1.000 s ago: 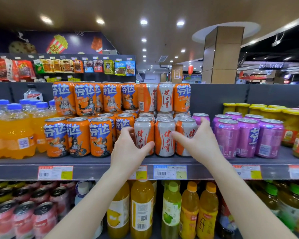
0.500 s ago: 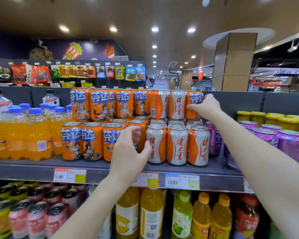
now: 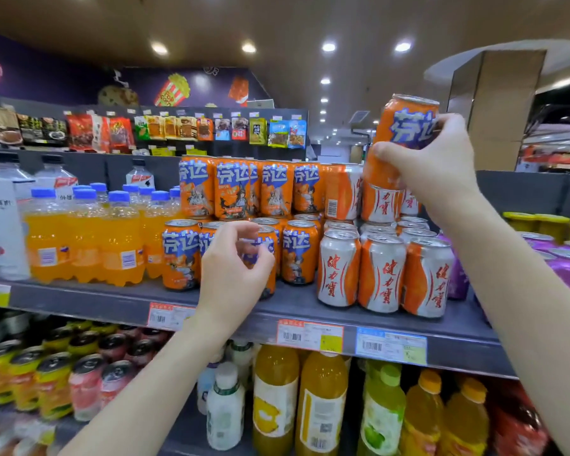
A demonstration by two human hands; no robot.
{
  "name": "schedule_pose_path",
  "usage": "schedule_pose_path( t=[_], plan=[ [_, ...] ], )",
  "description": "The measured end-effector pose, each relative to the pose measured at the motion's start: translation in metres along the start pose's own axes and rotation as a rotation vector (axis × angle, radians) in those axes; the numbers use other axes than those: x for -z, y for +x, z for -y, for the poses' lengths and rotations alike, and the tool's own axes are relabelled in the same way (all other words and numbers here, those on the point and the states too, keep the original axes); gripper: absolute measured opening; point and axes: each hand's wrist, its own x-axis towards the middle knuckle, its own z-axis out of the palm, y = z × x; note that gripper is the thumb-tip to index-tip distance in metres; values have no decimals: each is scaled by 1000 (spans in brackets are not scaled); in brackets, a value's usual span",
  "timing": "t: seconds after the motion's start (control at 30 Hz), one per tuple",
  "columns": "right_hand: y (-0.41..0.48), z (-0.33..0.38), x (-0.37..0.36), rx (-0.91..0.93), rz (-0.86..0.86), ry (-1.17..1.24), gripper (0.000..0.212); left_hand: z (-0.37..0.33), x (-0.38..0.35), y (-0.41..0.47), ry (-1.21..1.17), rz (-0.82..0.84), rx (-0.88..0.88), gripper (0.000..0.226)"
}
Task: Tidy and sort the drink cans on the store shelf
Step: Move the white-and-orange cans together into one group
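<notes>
Head view: right hand (image 3: pixel 431 166) around orange can (image 3: pixel 405 126)

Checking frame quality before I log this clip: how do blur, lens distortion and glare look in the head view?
Head view: the bottom-left cans and the left hand are smeared by motion blur; the silver-and-orange cans stay readable. Wide-angle bending tilts the pillar and slopes the shelf edge. Ceiling spotlights bloom; the right hand holds an orange can, evenly lit.
</notes>
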Motion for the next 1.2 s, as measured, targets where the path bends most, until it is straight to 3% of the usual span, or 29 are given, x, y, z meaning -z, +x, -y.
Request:
schedule_pose_path(
  t=[0.13, 0.27, 0.47, 0.6, 0.93, 1.03, 1.2],
  plan=[
    [-35, 21, -30, -45, 306, 103, 73, 9, 14, 8, 29, -1, 20, 18],
    [-59, 9, -67, -81, 498, -51, 65, 19, 25, 13, 63, 18, 8, 15],
    [-67, 0, -88, -138, 567, -283, 70, 25, 35, 17, 63, 59, -32, 19],
    [-67, 8, -93, -52, 597, -579, 77, 30, 36, 20, 76, 87, -67, 19],
    [-53, 4, -95, -10, 673, -783, 94, 40, 38, 38, 251, 304, -312, 33],
    [-54, -3, -97, 15, 683, -850, 97, 38, 40, 47, 259, 424, -332, 41],
    [-56, -13, -102, 19, 733, -898, 104, 37, 41, 57, 320, 490, -330, 50]
  ],
)
